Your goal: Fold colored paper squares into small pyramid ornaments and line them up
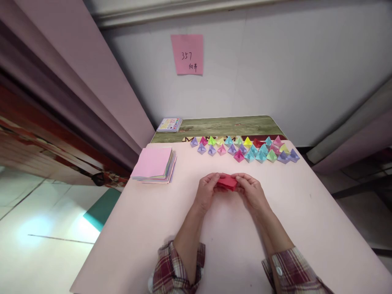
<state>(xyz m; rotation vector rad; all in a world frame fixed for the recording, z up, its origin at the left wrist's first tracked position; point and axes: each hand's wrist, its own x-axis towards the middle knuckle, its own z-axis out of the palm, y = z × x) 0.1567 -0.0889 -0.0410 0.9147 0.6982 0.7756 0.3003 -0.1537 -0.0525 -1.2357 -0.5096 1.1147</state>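
A folded red paper piece sits between both hands just above the pale pink table top. My left hand pinches its left end with curled fingers. My right hand grips its right end the same way. Both forearms come up from the bottom edge in plaid sleeves. Beyond the hands lie several small folded paper shapes in purple, pink, green, yellow, blue and red, set out in rows along the far side of the table.
A stack of coloured square paper sheets, pink on top, lies at the table's left. A paper pack rests on a green wooden surface behind. A pink note hangs on the wall. Tiled floor lies left.
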